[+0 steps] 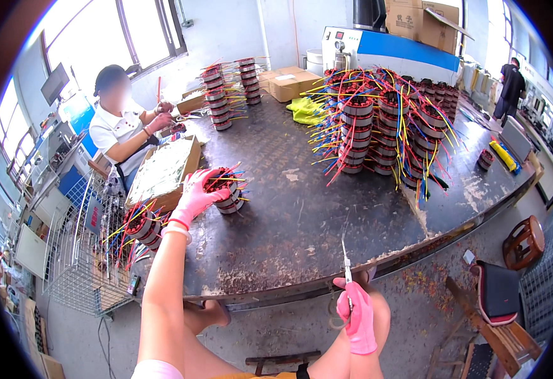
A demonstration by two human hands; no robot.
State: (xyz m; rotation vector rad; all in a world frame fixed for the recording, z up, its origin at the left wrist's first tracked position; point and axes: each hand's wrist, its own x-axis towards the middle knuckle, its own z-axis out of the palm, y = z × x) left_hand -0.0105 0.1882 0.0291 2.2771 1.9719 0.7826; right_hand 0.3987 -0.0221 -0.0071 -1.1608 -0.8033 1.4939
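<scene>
Our left hand (195,196), in a pink glove, is stretched out over a wound motor stator (227,189) with red, yellow and blue leads; the fingers curl around its top rim and appear to grip it where it sits on the dark surface (302,215), probably to lift or pull it closer. Our right hand (357,311), also gloved in pink, rests low by our knee, closed around the handles of a pair of scissors (347,268) whose blades point up toward the surface edge, kept clear of the wires.

Taking the held stator as our landmark: just to its left stands an open cardboard box (163,172), and below that, more stators (142,228) hang over a wire basket (84,252). Far to its right rises a big stack of stators (384,129) bristling with coloured leads. Beyond it, across the surface, is a smaller stack (229,91), near a seated co-worker (121,129) by the window. Well to the right a wooden stool (523,241) stands on the concrete floor, with another person (511,85) further back.
</scene>
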